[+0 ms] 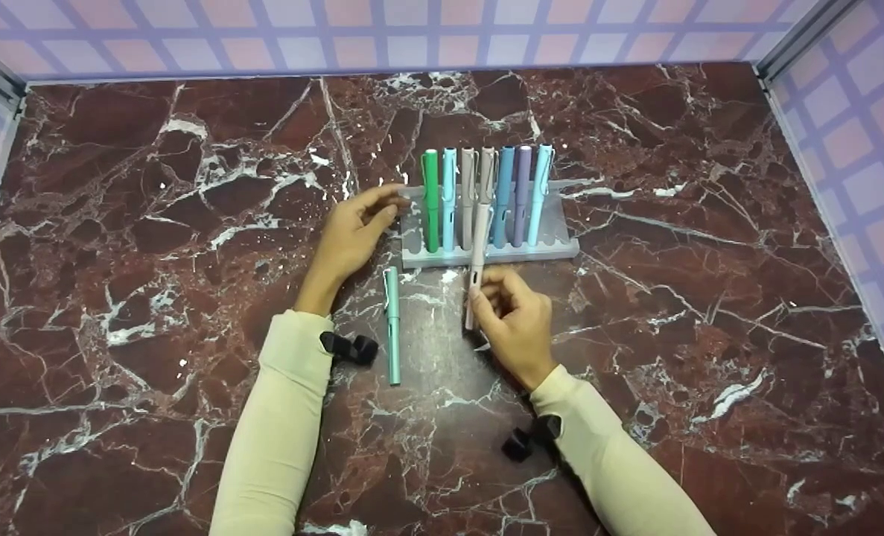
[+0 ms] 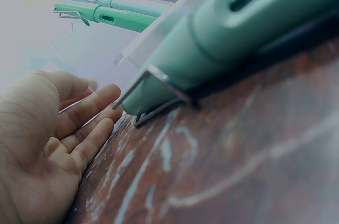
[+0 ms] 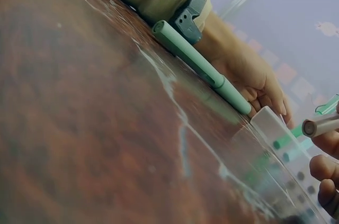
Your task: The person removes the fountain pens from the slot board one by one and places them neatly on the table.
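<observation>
My right hand [image 1: 517, 313] pinches a pale pinkish-grey capped pen [image 1: 479, 246] between thumb and fingers, in front of a clear plastic pen rack [image 1: 561, 223]. The held pen's cap end overlaps the standing pens in the head view. At the rack's left end is my left hand [image 1: 356, 234], its fingertips at the back left corner with the fingers loosely extended. A mint-green capped pen [image 1: 392, 327] lies on the table between my forearms. It looms large in the left wrist view, its metal clip near the left fingers [image 2: 98, 102].
In the rack stand several pens: a green pen [image 1: 431, 201], light blue, greyish, a blue pen [image 1: 503, 201], a purple pen [image 1: 522, 197] and another light blue pen [image 1: 541, 193]. The dark red marbled table [image 1: 710, 335] is bordered by checkered walls [image 1: 382, 33].
</observation>
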{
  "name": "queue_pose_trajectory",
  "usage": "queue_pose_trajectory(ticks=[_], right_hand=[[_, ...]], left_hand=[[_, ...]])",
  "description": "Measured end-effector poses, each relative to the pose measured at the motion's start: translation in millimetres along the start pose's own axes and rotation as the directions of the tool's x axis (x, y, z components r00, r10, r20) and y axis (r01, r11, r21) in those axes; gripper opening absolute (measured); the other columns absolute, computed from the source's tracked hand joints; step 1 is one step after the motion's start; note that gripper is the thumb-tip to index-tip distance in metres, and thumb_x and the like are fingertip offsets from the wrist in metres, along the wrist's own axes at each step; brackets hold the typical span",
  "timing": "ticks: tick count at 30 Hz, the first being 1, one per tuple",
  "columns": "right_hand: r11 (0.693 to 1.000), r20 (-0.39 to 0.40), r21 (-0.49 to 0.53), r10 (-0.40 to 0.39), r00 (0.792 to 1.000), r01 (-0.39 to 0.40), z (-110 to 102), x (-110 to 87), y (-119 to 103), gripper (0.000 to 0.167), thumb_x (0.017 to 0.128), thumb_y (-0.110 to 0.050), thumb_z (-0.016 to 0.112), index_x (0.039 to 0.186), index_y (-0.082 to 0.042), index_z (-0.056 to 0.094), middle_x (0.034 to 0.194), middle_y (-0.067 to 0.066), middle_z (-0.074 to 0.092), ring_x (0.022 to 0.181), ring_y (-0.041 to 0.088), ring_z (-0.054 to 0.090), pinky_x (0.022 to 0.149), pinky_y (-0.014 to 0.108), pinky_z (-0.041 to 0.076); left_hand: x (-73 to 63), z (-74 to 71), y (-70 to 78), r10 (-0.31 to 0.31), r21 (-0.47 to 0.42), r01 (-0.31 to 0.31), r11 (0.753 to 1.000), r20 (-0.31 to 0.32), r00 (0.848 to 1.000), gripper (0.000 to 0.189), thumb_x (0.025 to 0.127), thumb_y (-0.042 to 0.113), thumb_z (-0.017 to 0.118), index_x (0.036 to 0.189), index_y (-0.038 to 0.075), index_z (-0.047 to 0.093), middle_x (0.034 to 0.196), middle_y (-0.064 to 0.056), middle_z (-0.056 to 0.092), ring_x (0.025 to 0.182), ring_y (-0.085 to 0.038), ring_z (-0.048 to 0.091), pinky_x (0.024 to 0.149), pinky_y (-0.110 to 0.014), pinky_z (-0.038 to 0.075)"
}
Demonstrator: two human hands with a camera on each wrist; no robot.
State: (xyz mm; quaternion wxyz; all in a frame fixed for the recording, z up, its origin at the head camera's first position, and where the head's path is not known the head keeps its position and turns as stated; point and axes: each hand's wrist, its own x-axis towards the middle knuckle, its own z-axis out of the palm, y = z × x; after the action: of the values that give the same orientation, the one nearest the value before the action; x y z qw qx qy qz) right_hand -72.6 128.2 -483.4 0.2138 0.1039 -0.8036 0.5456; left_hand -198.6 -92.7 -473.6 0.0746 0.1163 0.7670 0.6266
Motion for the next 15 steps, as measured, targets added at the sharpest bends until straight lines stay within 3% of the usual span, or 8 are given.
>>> queue_pose_trajectory(ticks=[7, 10, 15], right_hand=[[1.0, 0.038, -0.009, -0.005, 0.999, 0.006, 3.7, -3.8, -3.5, 0.008, 0.087, 0.0, 0.072, 0.093, 0.003, 0.068, 0.072, 0.008, 0.073, 0.051, 0.009, 0.055, 0.044, 0.017, 0.046], [1.0, 0.047, -0.018, -0.011, 0.999, 0.012, 4.9, -5.1, -5.1, 0.01, 0.085, 0.001, 0.073, 0.093, 0.004, 0.068, 0.072, 0.008, 0.073, 0.051, 0.01, 0.056, 0.045, 0.017, 0.047], [1.0, 0.081, -0.009, -0.008, 0.997, 0.009, 6.7, -7.4, -7.0, 0.01, 0.086, 0.001, 0.073, 0.094, 0.003, 0.067, 0.073, 0.007, 0.073, 0.052, 0.01, 0.058, 0.045, 0.018, 0.048]], left_hand=[[-10.0, 1.1, 27.5, -0.044, 0.015, 0.044, 0.999, 0.005, 0.999, 0.035, 0.101, 0.001, 0.052, 0.136, 0.0, 0.058, 0.124, -0.021, 0.066, 0.106, -0.034, 0.064, 0.089, -0.036, 0.056], [-9.0, 1.2, 25.5, -0.045, 0.014, 0.045, 0.999, 0.005, 0.999, 0.035, 0.101, 0.001, 0.051, 0.136, 0.0, 0.058, 0.124, -0.022, 0.066, 0.107, -0.034, 0.063, 0.09, -0.037, 0.056], [-1.6, 1.4, 7.5, -0.04, 0.004, 0.04, 0.999, 0.004, 0.999, 0.035, 0.101, 0.001, 0.052, 0.136, 0.0, 0.057, 0.124, -0.021, 0.066, 0.105, -0.035, 0.063, 0.089, -0.037, 0.056]])
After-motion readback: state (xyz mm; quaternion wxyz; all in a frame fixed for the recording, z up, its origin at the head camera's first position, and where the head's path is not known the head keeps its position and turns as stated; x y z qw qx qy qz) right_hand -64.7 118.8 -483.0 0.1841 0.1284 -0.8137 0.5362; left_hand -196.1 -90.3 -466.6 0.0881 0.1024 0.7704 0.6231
